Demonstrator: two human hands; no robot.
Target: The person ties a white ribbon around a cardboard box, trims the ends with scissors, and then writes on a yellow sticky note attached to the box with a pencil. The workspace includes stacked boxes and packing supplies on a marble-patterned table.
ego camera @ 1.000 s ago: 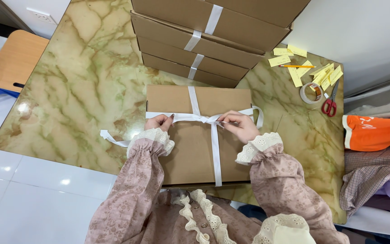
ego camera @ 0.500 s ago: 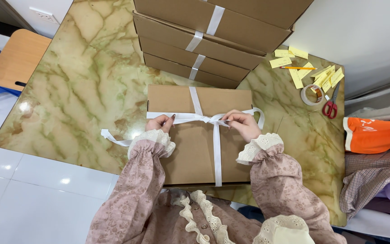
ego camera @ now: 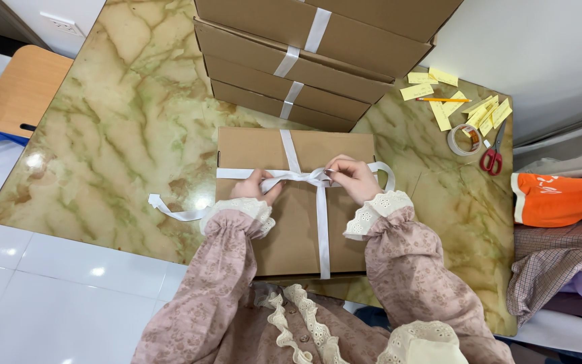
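A flat brown cardboard box (ego camera: 291, 222) lies on the marble table (ego camera: 116, 135) in front of me. A white ribbon (ego camera: 321, 222) is wrapped around it both ways and crosses near the box's middle. My left hand (ego camera: 256, 186) pinches the ribbon just left of the crossing. Just right of the crossing, my right hand (ego camera: 353, 176) grips the ribbon. One loose tail (ego camera: 173, 210) trails off the box's left side onto the table, and a loop (ego camera: 386, 174) curls past my right hand.
A stack of ribbon-tied brown boxes (ego camera: 318, 54) stands at the back. Yellow paper slips (ego camera: 469, 108), a pencil (ego camera: 442, 100), a tape roll (ego camera: 465, 139) and red scissors (ego camera: 492, 156) lie at the right. Folded clothes (ego camera: 560, 202) sit beyond the right edge, a wooden stool (ego camera: 18, 91) at left.
Both hands have drawn closer together at the ribbon's crossing; the right hand has shifted a little left. The box has not moved.
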